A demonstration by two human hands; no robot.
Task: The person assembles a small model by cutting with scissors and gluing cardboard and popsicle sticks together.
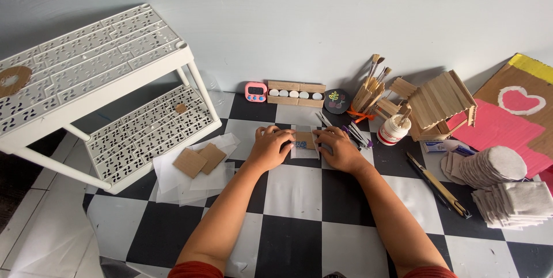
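Both hands rest on a black-and-white checkered floor. My left hand [269, 147] and my right hand [340, 148] press down on the two sides of a small clear plastic packet [304, 143] that holds a brown cardboard piece. The fingers of each hand lie flat on the packet's edges. Part of the packet is hidden under my fingers.
A white perforated two-tier rack [98, 91] stands at left, with cardboard squares [199, 160] on white sheets beside it. At the wall are a pink timer [256, 91], a brush holder [368, 91], a glue bottle [394, 130], a craft-stick house [440, 105]. Stacked pads [501, 183] and a craft knife [440, 186] lie right.
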